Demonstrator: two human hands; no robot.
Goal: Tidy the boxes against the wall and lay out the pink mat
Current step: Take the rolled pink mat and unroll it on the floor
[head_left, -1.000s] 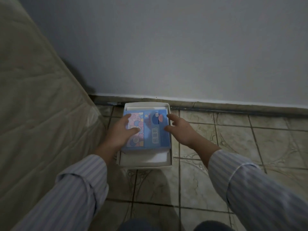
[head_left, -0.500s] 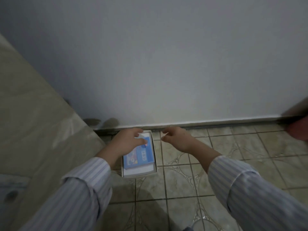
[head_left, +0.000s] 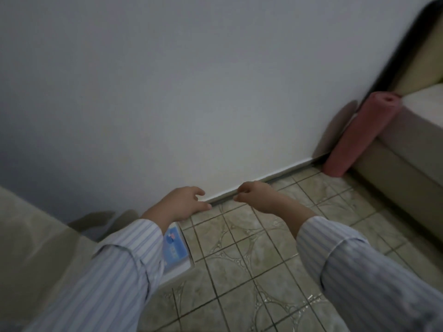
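Note:
A blue printed box [head_left: 176,248] lies on a white box [head_left: 178,268] on the tiled floor by the wall, mostly hidden under my left sleeve. My left hand [head_left: 183,203] hovers above their far end, fingers loosely curled, holding nothing. My right hand [head_left: 255,194] hangs in the air near the skirting, fingers loosely curled and empty. The rolled pink mat [head_left: 359,135] stands tilted in the far right corner, leaning between the wall and a bed.
A beige mattress [head_left: 36,248] leans at the left beside the boxes. A bed [head_left: 407,144] with a dark headboard fills the right edge. Tiled floor [head_left: 251,259] stretches between them, and the grey wall [head_left: 191,92] is ahead.
Both hands let go of the boxes and lifted away. The view swung up and to the right, bringing the rolled pink mat and the bed into sight.

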